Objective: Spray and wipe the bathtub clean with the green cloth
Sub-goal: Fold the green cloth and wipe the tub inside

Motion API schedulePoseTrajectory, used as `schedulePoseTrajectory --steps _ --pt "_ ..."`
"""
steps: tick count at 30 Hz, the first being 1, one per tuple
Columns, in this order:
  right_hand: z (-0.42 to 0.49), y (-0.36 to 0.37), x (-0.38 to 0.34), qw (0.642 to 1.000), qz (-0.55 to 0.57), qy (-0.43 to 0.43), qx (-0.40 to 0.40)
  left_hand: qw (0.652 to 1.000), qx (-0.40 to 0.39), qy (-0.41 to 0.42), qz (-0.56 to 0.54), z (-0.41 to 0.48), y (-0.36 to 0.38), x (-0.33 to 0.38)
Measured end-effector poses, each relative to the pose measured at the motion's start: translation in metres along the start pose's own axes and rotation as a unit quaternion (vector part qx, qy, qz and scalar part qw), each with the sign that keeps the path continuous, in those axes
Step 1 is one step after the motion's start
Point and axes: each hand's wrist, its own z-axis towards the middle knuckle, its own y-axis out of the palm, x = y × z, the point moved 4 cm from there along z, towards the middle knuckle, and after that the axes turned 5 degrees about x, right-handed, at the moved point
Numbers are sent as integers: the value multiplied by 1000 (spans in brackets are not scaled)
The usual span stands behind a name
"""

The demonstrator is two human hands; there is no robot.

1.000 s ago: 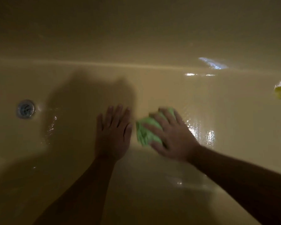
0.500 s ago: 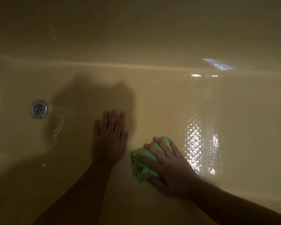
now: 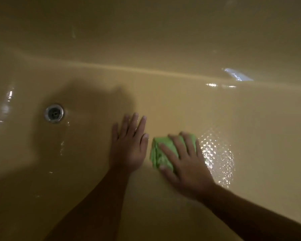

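The yellow bathtub [image 3: 163, 94] fills the view, its floor wet and glossy. My right hand [image 3: 184, 164] lies flat on the bunched green cloth [image 3: 161, 152] and presses it onto the tub floor, fingers spread over its top. The cloth sticks out to the left of the hand and beyond the fingertips. My left hand [image 3: 129, 145] rests flat on the tub floor just left of the cloth, fingers straight and together, holding nothing. No spray bottle is in view.
A round metal drain [image 3: 54, 113] sits in the tub floor at the left. The far tub wall [image 3: 146, 40] rises at the top. Bright wet reflections [image 3: 217, 153] lie right of the cloth.
My right hand drew the cloth toward me, then pushed it away again across the tub floor. My left hand stayed planted. The view shifted, so the drain sits further right.
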Motion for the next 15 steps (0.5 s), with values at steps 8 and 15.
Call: schedulePoseTrajectory --steps 8,15 --pt "60 -8 39 994 -47 -97 -24 1000 -13 8 11 3 -2 -1" --pt "167 -33 66 992 -48 87 79 1000 -20 13 0 9 -2 -4"
